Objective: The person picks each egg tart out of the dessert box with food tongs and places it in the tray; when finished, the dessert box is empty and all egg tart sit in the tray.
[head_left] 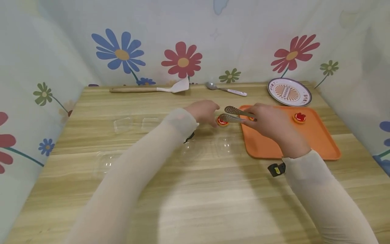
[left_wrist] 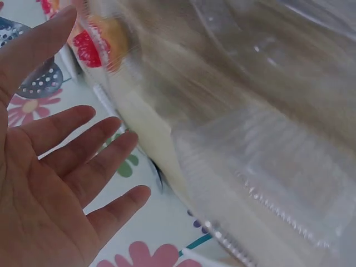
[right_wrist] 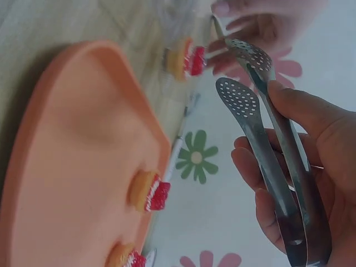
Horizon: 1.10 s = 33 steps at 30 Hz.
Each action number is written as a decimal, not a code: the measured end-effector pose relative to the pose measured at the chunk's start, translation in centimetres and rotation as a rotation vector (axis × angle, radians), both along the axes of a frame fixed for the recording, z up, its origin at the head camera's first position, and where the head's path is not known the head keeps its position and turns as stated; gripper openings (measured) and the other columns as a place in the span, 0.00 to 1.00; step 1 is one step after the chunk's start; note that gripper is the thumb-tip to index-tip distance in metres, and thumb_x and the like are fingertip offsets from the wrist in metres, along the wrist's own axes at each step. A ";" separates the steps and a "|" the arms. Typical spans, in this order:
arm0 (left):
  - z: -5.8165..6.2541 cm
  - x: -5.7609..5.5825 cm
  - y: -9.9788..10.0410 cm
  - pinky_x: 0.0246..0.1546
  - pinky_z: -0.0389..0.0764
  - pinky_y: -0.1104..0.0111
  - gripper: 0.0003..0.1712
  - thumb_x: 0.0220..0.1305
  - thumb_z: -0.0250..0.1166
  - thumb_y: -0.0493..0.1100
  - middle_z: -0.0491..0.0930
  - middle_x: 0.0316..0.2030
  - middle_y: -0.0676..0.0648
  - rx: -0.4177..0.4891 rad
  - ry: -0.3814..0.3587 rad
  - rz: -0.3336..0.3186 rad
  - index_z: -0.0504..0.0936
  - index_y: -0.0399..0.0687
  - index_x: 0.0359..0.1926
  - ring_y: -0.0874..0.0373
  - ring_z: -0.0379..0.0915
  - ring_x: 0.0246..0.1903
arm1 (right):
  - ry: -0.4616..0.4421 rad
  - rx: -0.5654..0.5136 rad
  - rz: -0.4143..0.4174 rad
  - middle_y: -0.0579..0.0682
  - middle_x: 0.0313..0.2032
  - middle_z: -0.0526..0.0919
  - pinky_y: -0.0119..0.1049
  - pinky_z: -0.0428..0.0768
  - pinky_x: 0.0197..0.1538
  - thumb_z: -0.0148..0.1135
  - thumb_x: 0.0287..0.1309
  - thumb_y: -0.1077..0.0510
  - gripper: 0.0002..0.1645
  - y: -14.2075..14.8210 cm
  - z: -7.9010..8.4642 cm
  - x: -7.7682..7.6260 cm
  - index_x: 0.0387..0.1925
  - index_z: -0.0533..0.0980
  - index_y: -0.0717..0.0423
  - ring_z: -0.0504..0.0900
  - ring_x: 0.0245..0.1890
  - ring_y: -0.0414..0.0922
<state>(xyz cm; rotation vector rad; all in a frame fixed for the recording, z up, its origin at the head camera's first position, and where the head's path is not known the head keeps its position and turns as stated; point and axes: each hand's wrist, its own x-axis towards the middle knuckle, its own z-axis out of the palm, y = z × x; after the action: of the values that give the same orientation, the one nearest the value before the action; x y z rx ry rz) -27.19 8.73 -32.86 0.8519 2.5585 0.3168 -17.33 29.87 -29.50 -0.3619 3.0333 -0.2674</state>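
My right hand (head_left: 271,123) grips metal tongs (right_wrist: 278,161) with perforated heads, which stand a little apart with nothing between them. Just beyond the tong tips, left of the orange tray (head_left: 323,149), is a small tart with red topping (head_left: 223,122). Clear plastic surrounds or lies beside this tart; the blur hides which. My left hand (head_left: 202,111) is beside the tart, its fingers extended and spread in the left wrist view, holding nothing. On the tray sit another red-topped tart (head_left: 300,117) and one mostly hidden behind my right hand, both visible in the right wrist view.
Clear plastic containers or lids (head_left: 108,164) lie on the wooden table, partly behind my left arm. Along the back are a white spatula (head_left: 179,86) with a wooden handle, a spoon (head_left: 211,86) and a patterned plate (head_left: 289,92). Flowered cloth borders the table.
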 end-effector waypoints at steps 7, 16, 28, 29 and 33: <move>0.1 0.7 0.4 0.71 0.59 0.58 0.47 0.56 0.74 0.52 0.66 0.70 0.43 -0.025 0.018 -0.019 0.65 0.42 0.72 0.48 0.59 0.70 | -0.059 0.056 0.027 0.57 0.55 0.80 0.53 0.81 0.43 0.65 0.64 0.45 0.27 -1.1 -1.0 -0.7 0.58 0.79 0.55 0.82 0.46 0.52; 0.1 0.6 0.9 0.67 0.65 0.59 0.41 0.58 0.73 0.51 0.70 0.67 0.44 -0.060 0.014 -0.016 0.70 0.40 0.68 0.48 0.66 0.65 | -0.063 0.145 0.036 0.55 0.49 0.80 0.50 0.81 0.33 0.66 0.63 0.45 0.26 -2.0 -0.9 -1.0 0.57 0.80 0.54 0.81 0.39 0.51; -0.2 -0.3 1.2 0.65 0.67 0.59 0.40 0.56 0.75 0.50 0.72 0.65 0.46 -0.060 -0.006 0.022 0.71 0.44 0.67 0.50 0.68 0.63 | -0.090 0.224 0.038 0.53 0.41 0.80 0.45 0.77 0.26 0.66 0.62 0.46 0.20 -3.1 -0.7 -1.7 0.48 0.81 0.56 0.78 0.33 0.49; -0.1 -0.3 1.2 0.65 0.67 0.59 0.40 0.56 0.75 0.50 0.72 0.65 0.46 -0.061 -0.004 0.020 0.71 0.44 0.67 0.50 0.68 0.63 | -0.091 0.221 0.033 0.53 0.40 0.80 0.45 0.76 0.26 0.66 0.62 0.47 0.18 -3.2 -0.7 -1.7 0.46 0.81 0.56 0.78 0.32 0.49; 0.2 -0.1 1.3 0.65 0.68 0.60 0.39 0.57 0.75 0.50 0.72 0.65 0.45 -0.070 0.008 0.013 0.72 0.43 0.67 0.50 0.68 0.63 | -0.090 0.220 0.026 0.52 0.33 0.78 0.45 0.74 0.24 0.64 0.64 0.46 0.16 -3.2 -0.8 -1.8 0.36 0.79 0.56 0.76 0.29 0.49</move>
<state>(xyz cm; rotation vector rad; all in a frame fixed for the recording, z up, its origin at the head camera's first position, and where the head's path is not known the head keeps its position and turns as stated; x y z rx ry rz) -27.30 10.07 -32.63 0.8125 2.5681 0.2271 -19.13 26.66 -30.34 -0.3606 2.9277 0.0514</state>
